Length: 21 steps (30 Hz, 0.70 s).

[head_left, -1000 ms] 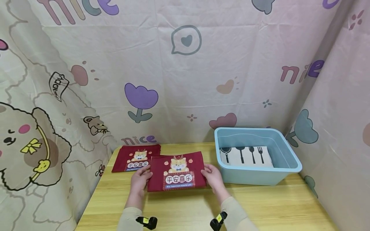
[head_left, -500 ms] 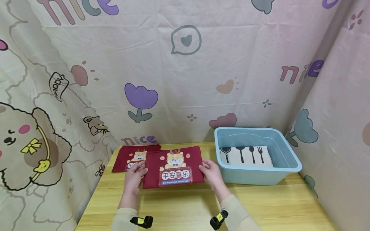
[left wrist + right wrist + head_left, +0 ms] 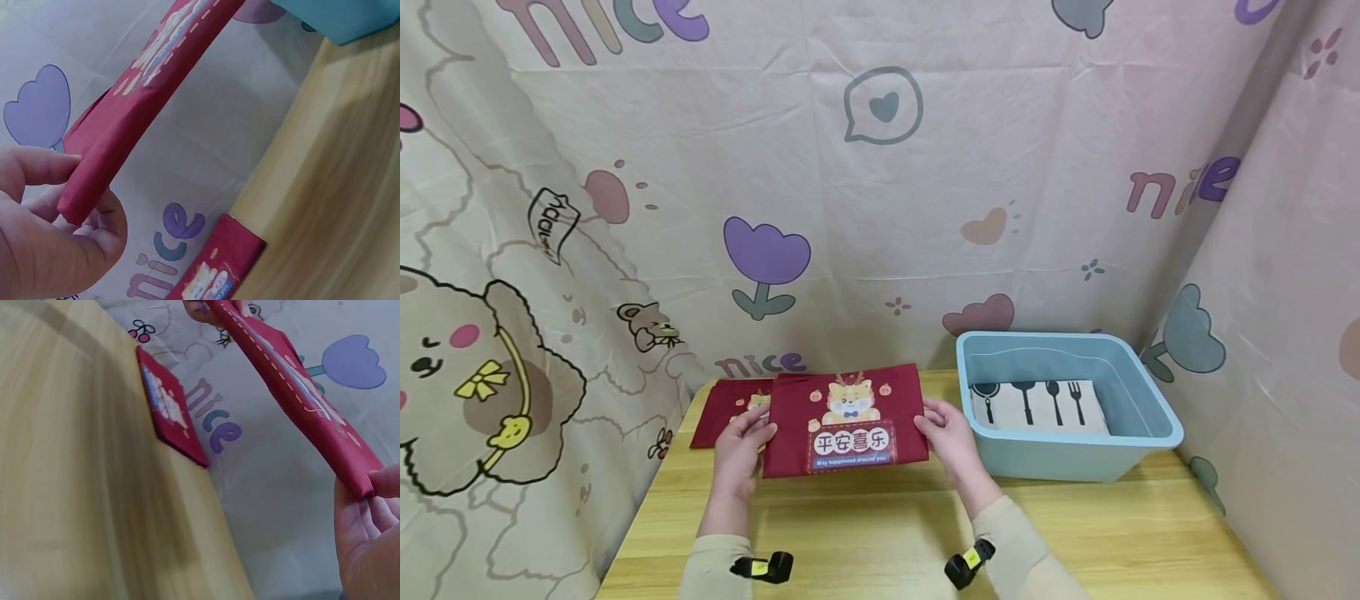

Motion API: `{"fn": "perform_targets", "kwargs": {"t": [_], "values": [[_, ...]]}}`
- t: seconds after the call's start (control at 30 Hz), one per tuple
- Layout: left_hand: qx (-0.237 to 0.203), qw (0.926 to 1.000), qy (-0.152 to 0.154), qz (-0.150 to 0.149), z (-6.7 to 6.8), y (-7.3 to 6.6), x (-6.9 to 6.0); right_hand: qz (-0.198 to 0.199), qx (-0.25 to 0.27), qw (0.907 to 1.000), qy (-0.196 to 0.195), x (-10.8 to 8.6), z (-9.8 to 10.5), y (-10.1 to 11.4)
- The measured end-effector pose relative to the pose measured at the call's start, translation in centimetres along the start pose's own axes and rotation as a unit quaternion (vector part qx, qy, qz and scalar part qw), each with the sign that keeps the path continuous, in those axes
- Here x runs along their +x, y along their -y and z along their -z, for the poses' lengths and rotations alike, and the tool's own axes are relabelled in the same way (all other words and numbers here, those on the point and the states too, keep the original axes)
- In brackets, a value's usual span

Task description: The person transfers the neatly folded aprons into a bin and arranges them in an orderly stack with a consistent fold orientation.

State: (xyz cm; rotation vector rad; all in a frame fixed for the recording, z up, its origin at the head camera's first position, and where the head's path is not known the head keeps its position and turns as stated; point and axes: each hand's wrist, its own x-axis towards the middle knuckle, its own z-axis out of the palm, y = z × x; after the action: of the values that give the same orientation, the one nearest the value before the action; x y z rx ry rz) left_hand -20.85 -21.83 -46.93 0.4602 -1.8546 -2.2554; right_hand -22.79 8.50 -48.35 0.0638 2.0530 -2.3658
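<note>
Both hands hold a folded dark-red cloth (image 3: 850,421) with a cartoon animal and lettering printed on its front. It hangs above the table, tilted toward the head camera. My left hand (image 3: 737,454) pinches its left edge, thumb on the printed side and fingers behind, as the left wrist view shows. At the opposite edge my right hand (image 3: 951,442) pinches it the same way, the fingers (image 3: 353,519) lying underneath. A matching folded red cloth (image 3: 717,417) lies on the table at the back left, partly hidden by the held one in the head view.
A light-blue plastic bin (image 3: 1045,458) stands at the back right of the wooden table (image 3: 865,542). Inside it lies a white folded cloth (image 3: 1037,408) printed with black utensils. Patterned curtains (image 3: 880,208) enclose the back and sides.
The two hands have moved the held cloth up and slightly left. It now covers more of the cloth lying on the table. The bin has stayed put.
</note>
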Motion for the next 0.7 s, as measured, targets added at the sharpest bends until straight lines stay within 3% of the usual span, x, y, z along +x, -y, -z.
{"fn": "perform_targets", "kwargs": {"t": [0.37,0.7], "values": [[0.004,1.0,0.002,-0.003,-0.6,-0.9,-0.1,0.023,-0.006,0.9997,0.005,0.0,0.1,2.0],[-0.022,0.9995,0.012,-0.017,-2.3,-1.4,-0.3,0.029,-0.025,0.9992,-0.012,0.4,1.5,2.9]]}}
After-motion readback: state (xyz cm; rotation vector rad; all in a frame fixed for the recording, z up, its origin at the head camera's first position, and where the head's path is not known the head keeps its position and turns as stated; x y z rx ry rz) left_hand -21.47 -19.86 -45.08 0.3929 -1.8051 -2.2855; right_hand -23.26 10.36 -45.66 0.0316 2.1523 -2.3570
